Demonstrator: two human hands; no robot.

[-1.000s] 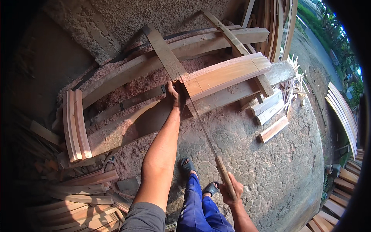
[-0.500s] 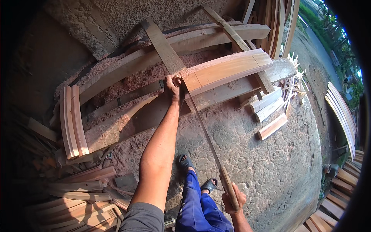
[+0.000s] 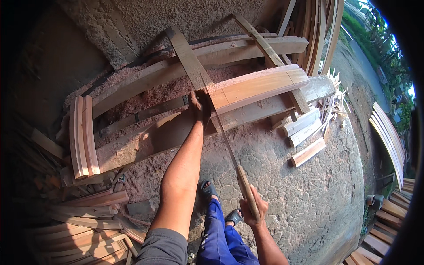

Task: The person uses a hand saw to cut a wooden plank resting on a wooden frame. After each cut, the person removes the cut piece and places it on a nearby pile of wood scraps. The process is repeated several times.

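My right hand [image 3: 255, 207] is wrapped round the wooden handle of a long handsaw [image 3: 232, 152]. The narrow blade slants up and away from me, crossing the left end of a thick stack of curved planks [image 3: 260, 88]. Pencil-like lines cross the face of those planks, and sawdust lies along their top edge. Just left of the blade, my left hand [image 3: 197, 108] is closed at the planks' end, partly in shadow. What its fingers hold there is hidden.
Curved beams [image 3: 145, 81] and a flat crosspiece [image 3: 185, 53] form the low wooden support. Short cut blocks [image 3: 308, 152] lie on the cracked concrete at right. Curved strips [image 3: 84, 137] rest across the left end. Lumber piles [image 3: 88, 238] stand at lower left.
My right hand has pushed the saw forward and slightly left, so its tip now pokes out beyond the planks. My left hand stays at the planks' end.
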